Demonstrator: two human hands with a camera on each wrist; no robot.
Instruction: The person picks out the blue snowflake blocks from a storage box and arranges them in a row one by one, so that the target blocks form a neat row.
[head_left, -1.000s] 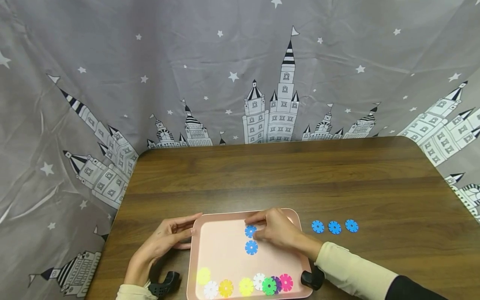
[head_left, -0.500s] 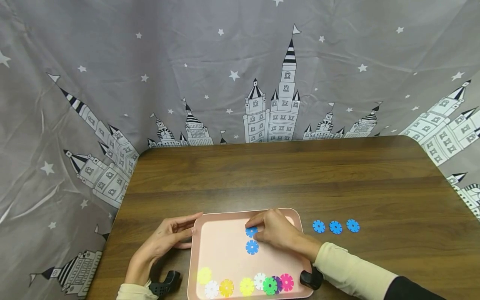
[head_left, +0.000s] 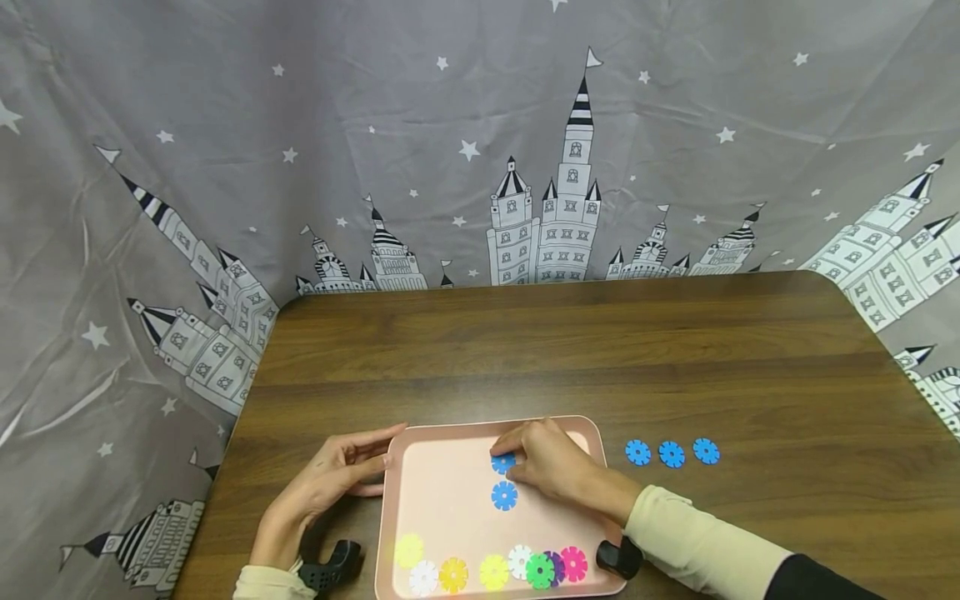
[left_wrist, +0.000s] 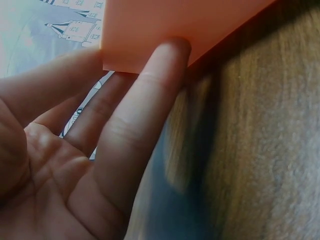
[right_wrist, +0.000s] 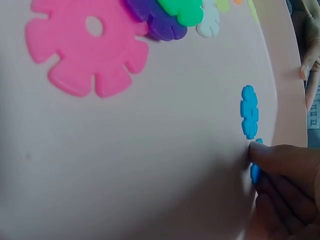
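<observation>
My right hand (head_left: pixel 558 462) reaches over the pink tray (head_left: pixel 442 432) and pinches a blue notched plastic disc (head_left: pixel 501 462) between thumb and fingers, near the tray's far side. Part of that disc is hidden by the fingers. A second blue disc (head_left: pixel 504 496) lies flat just nearer to me; in the right wrist view this loose blue disc (right_wrist: pixel 249 112) is beside the thumb tip. My left hand (head_left: pixel 333 479) touches the tray's far left corner from outside, its fingers fairly straight. In the left wrist view a fingertip presses the tray's outer wall (left_wrist: pixel 145 30).
Several notched discs line the tray's near side, among them a pink disc (head_left: pixel 573 564), a green disc (head_left: pixel 540 572) overlapping a purple disc (head_left: pixel 557 568), and an orange disc (head_left: pixel 452 576). Three blue discs, one the middle disc (head_left: pixel 671 454), lie on the wooden table (head_left: pixel 570 350) right of the tray.
The right fingers have shifted slightly over the blue disc at the far side, covering more of it. The left hand and the other discs stay put.
</observation>
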